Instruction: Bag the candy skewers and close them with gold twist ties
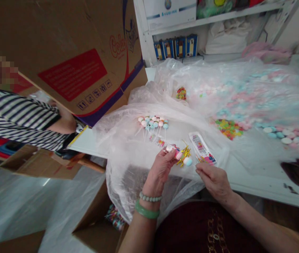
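Note:
My left hand (162, 164), with a bead bracelet and a green bangle, is closed around a pink-and-white marshmallow candy (177, 153); printed wrapping seems to show at it. Just right of its fingertips lie gold twist ties (185, 153) and a blue-and-white marshmallow (188, 161). My right hand (216, 180) is closed in a pinch below a stack of printed plastic bags (202, 148); what its fingers hold is too small to make out. Farther back sits a bunch of marshmallow lollipops (153, 122) on sticks, with a printed bag (158, 140) in front of it.
Clear plastic sheeting (144, 105) covers the white table (260, 188). Loose marshmallows (287, 135) and gummy candies (228, 128) lie at the right. A large cola carton (86, 42) rises at the left, near a person in a striped shirt (20, 117). An open box (99, 228) stands below.

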